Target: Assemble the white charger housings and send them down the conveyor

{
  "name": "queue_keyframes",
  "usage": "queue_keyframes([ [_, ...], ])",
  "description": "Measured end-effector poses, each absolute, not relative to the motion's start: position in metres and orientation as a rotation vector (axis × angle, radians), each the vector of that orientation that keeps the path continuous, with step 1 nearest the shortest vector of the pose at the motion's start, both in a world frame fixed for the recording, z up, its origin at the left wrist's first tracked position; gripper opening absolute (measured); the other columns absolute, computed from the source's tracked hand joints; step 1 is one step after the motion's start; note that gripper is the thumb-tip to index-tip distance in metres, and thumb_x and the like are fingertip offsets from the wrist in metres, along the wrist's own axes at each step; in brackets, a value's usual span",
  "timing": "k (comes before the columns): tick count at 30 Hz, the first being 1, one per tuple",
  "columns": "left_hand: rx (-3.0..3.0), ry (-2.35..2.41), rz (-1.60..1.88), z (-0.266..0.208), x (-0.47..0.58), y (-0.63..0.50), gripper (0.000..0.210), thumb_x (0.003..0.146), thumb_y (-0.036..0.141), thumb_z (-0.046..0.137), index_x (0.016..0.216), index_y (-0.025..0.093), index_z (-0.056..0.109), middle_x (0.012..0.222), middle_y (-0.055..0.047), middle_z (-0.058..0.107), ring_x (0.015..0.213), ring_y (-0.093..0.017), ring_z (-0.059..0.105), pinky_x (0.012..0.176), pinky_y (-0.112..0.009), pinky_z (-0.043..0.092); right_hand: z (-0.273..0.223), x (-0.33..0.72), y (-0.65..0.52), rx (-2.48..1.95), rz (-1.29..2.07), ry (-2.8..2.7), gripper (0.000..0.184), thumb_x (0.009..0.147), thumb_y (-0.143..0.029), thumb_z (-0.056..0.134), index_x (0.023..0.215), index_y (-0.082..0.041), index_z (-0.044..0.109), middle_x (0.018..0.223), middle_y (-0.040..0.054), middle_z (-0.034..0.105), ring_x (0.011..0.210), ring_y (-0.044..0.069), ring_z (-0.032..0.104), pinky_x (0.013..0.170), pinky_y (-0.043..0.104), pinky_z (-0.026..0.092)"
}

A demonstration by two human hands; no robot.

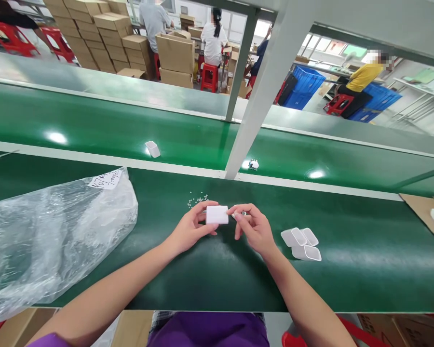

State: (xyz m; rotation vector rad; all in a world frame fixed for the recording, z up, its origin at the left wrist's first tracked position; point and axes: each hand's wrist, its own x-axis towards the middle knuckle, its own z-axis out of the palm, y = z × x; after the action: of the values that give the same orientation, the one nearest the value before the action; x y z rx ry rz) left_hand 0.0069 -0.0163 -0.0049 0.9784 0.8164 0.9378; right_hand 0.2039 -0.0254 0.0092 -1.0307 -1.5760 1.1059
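My left hand [192,227] holds a small white rectangular plastic shell [217,215] just above the green bench. My right hand [251,227] pinches a small part [238,213] at the shell's right end; I cannot make out what the part is. A scatter of tiny white pieces [197,199] lies just beyond my left hand. To the right of my right hand sit three empty white shells [301,242], open sides up.
A large crumpled clear plastic bag [54,231] with a handwritten label covers the bench's left. On the far conveyor belt lie one white shell [153,149] and a small part [253,165]. A grey post [264,91] rises ahead. Cardboard [421,212] lies at right. People work behind.
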Motion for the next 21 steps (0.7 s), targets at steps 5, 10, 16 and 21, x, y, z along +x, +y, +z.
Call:
queue_keyframes([
  [5,1.014,0.776,0.915,-0.01,0.004,-0.015,0.042,0.07,0.015,0.075,0.11,0.025,0.07,0.104,-0.004,0.068,0.09,-0.017,0.063,0.077,-0.026,0.056,-0.003,0.209,-0.026,-1.026,1.046,-1.585,0.018,0.093,-0.037,0.056,0.084,-0.02,0.056,0.085,0.0012,0.065,0.048,0.006,0.055,0.049,0.022,0.046],
  [10,0.998,0.744,0.884,-0.014,0.006,-0.015,0.042,0.078,0.028,0.072,0.121,0.028,0.067,0.103,-0.004,0.066,0.087,-0.017,0.06,0.072,-0.027,0.054,-0.005,0.203,-0.033,-1.048,1.003,-1.651,0.017,0.093,-0.035,0.055,0.084,-0.021,0.058,0.07,-0.0016,0.058,0.052,0.009,0.056,0.053,0.024,0.048],
  [16,1.106,0.87,0.936,-0.016,0.002,-0.008,0.06,0.074,0.028,0.078,0.131,0.026,0.059,0.1,-0.004,0.067,0.087,-0.016,0.063,0.078,-0.027,0.053,-0.007,0.201,-0.034,-1.023,1.244,-1.567,0.019,0.095,-0.038,0.054,0.085,-0.021,0.056,0.062,-0.0038,0.054,0.052,0.009,0.055,0.05,0.022,0.047],
  [21,1.276,0.853,0.967,-0.017,0.0,-0.008,0.058,0.071,0.025,0.081,0.125,0.023,0.061,0.107,-0.008,0.071,0.099,-0.02,0.066,0.091,-0.033,0.053,-0.011,0.2,-0.033,-1.035,1.061,-1.56,0.016,0.095,-0.036,0.054,0.088,-0.022,0.058,0.092,0.0054,0.065,0.077,0.014,0.062,0.061,0.026,0.054],
])
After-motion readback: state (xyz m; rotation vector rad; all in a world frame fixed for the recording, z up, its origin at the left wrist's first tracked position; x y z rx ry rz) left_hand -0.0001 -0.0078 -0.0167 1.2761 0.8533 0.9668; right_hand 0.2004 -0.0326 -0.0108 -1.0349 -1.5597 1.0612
